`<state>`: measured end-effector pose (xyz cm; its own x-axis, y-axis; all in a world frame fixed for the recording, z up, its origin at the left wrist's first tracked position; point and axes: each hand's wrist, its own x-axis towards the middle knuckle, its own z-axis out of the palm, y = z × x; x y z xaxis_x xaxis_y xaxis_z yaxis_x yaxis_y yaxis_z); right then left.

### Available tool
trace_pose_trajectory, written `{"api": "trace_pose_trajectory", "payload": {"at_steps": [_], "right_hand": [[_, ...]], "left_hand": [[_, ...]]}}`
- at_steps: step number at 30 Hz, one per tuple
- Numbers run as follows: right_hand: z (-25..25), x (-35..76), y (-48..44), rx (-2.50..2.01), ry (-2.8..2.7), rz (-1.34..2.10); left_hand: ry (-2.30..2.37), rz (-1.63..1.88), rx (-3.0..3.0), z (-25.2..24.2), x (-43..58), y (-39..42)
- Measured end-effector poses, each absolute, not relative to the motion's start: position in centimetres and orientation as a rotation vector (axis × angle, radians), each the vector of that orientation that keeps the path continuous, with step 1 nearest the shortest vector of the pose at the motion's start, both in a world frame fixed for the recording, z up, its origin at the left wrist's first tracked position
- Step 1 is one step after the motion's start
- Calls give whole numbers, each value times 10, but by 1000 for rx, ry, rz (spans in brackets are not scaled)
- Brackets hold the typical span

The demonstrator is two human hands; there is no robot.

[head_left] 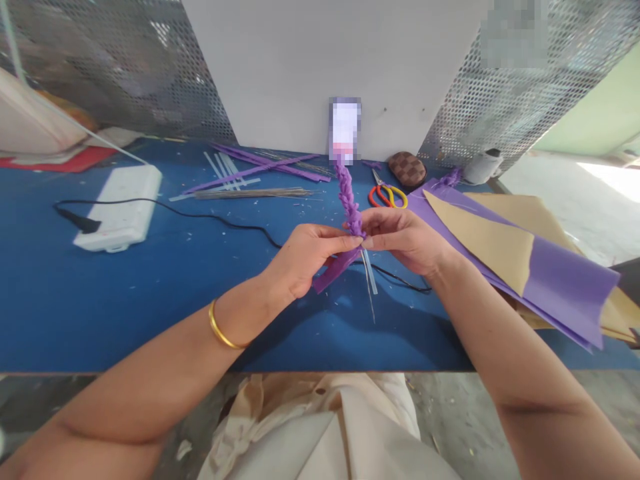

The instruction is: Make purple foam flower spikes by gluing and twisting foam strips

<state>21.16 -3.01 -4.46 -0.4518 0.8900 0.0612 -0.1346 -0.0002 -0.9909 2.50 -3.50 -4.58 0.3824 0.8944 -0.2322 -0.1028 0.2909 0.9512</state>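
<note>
Between my hands is a twisted purple paper flower spike point(348, 193), its bunched upper part pointing away from me. My left hand point(313, 257) pinches its lower end between thumb and fingers. A loose flat purple paper strip point(337, 268) hangs out below that hand. From the other side my right hand point(400, 239) pinches the same lower end, the thumb tips nearly meeting. Thin wire point(370, 293) and a clear narrow strip point(371, 272) stick out beneath the pinch toward me. The fingertips hide the exact spot where paper and wire join.
A phone point(345, 127) leans on the white board behind. Scissors point(387, 196) and a checkered pouch point(407, 169) lie to its right, by purple sheets point(565, 280). Wires point(255, 193) and purple strips point(270, 163) lie at back left. A black cord point(215, 215) runs from a white power strip point(125, 200).
</note>
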Motion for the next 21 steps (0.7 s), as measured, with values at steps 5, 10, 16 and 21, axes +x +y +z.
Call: {"api": "trace_pose_trajectory", "payload": {"at_steps": [5, 10, 16, 21], "right_hand": [[-45, 209, -31, -837, -1432, 1568], [-43, 209, -31, -830, -1439, 1628], [-39, 217, -28, -855, -1532, 1561], [-35, 222, -28, -854, -1534, 1616]], "left_hand": [[977, 791, 1044, -46, 25, -34], [937, 739, 1038, -46, 24, -34], [864, 704, 991, -45, 21, -33], [865, 685, 1013, -44, 21, -33]]}}
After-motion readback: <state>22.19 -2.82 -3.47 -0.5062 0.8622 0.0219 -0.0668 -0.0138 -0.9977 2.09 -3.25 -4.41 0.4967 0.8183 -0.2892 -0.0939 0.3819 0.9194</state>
